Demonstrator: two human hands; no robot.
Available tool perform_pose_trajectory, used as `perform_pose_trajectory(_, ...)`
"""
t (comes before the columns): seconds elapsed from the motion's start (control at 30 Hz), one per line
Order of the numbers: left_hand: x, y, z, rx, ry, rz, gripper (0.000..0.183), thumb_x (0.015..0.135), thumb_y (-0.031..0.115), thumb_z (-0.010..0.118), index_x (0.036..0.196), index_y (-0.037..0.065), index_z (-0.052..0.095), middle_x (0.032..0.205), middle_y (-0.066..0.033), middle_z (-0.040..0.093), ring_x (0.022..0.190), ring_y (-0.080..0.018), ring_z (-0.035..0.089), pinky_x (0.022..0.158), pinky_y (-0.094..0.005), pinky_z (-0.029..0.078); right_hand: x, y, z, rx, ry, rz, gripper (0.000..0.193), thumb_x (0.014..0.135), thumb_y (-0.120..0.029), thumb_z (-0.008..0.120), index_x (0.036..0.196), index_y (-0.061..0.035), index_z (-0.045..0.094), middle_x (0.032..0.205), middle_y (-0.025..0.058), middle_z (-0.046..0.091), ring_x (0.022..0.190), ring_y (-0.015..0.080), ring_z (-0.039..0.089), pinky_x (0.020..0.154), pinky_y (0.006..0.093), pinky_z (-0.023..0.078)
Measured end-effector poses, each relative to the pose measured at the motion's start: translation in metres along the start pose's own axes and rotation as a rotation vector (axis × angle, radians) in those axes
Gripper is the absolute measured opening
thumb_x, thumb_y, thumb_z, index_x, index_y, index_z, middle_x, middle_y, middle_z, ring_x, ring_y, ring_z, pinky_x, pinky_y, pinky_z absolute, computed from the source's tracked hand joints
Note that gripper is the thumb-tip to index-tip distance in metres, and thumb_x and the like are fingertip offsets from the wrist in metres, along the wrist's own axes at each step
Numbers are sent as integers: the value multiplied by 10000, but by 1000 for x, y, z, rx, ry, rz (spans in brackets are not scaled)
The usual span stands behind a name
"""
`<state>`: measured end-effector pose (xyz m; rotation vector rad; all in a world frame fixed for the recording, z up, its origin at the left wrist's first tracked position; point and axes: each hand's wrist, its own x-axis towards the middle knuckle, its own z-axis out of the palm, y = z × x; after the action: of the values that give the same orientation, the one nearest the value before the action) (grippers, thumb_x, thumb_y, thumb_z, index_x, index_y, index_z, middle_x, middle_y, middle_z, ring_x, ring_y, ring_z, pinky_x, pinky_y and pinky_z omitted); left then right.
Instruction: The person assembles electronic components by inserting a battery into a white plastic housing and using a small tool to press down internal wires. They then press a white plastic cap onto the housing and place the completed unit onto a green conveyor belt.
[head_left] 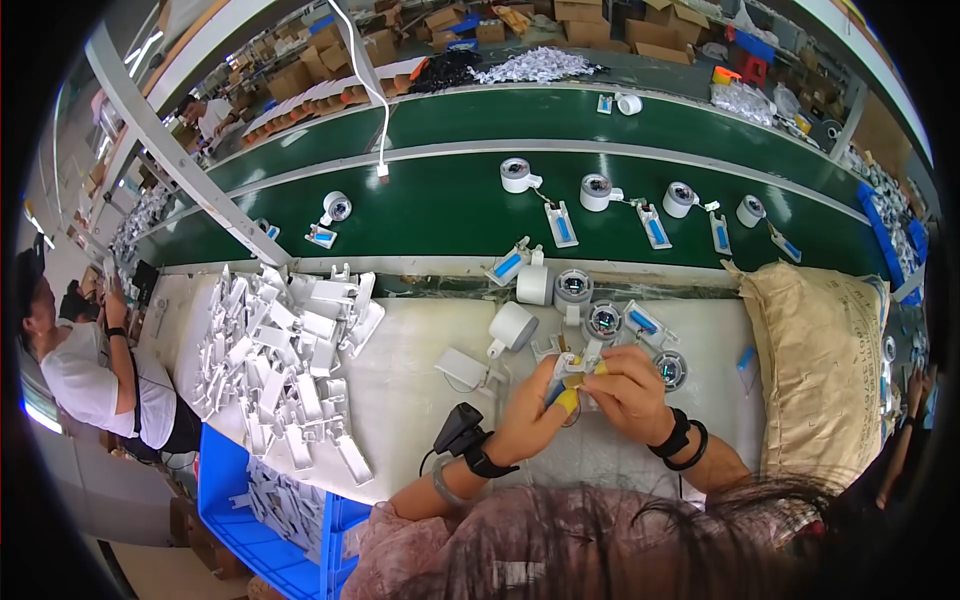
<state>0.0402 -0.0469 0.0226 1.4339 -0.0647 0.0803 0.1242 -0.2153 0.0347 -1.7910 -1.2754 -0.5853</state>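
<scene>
My left hand [532,412] is closed round a small white plastic housing [568,364], with a bit of blue showing under it. On the housing's other side my right hand [635,393] pinches with its fingertips. Yellow coverings show on fingertips of both hands. Just beyond them lie round white-and-grey units, one a round unit with a dark centre [604,320], another seen from its white side [512,327]. A white handle shell with a blue cylinder [645,322] sits among them. Left of my left hand rests a plain white shell [462,369]. My fingers partly hide the housing.
A heap of white shells [290,350] covers the table's left, above a blue bin [225,500] of white parts. At right stands a brown sack [815,370]. Beyond runs a green conveyor [420,215] carrying several wired units. A white cable [385,120] hangs over it. Another person [95,370] is at left.
</scene>
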Motion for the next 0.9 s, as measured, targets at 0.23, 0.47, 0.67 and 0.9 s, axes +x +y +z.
perform_pose_trajectory(0.23, 0, -2, -1, 96, -9, 25, 365, 846, 33, 500, 1209, 13, 466, 910, -115, 588, 791, -175, 567, 708, -306, 467, -1, 1, 0, 0, 3, -8, 263, 663, 3, 790, 889, -73, 680, 867, 84, 596, 845, 319, 605, 700, 384, 509)
perform_pose_trajectory(0.47, -3, 0, -4, 55, -55, 36, 382, 863, 58, 517, 1235, -3, 456, 939, -110, 591, 807, -182, 567, 728, -307, 463, 0, -1, 1, -3, 9, 0, 244, 669, 5, 784, 879, -57, 676, 866, 91, 596, 847, 320, 604, 711, 387, 507)
perform_pose_trajectory(0.67, -2, 1, 2, 14, -33, 59, 367, 946, 108, 514, 1291, 1, 448, 931, -57, 589, 735, -100, 538, 629, -236, 451, 0, 0, 1, 9, 3, 10, 245, 664, 11, 784, 874, -43, 670, 852, 97, 595, 845, 324, 604, 715, 389, 506)
perform_pose_trajectory(0.9, -3, -4, 7, 140, 23, 120, 314, 984, 88, 438, 1283, -4, 463, 770, -19, 566, 634, -77, 520, 571, -224, 420, 1, -1, 2, -2, 5, 1, 251, 653, 27, 782, 866, -42, 668, 843, 97, 594, 846, 323, 606, 712, 391, 504)
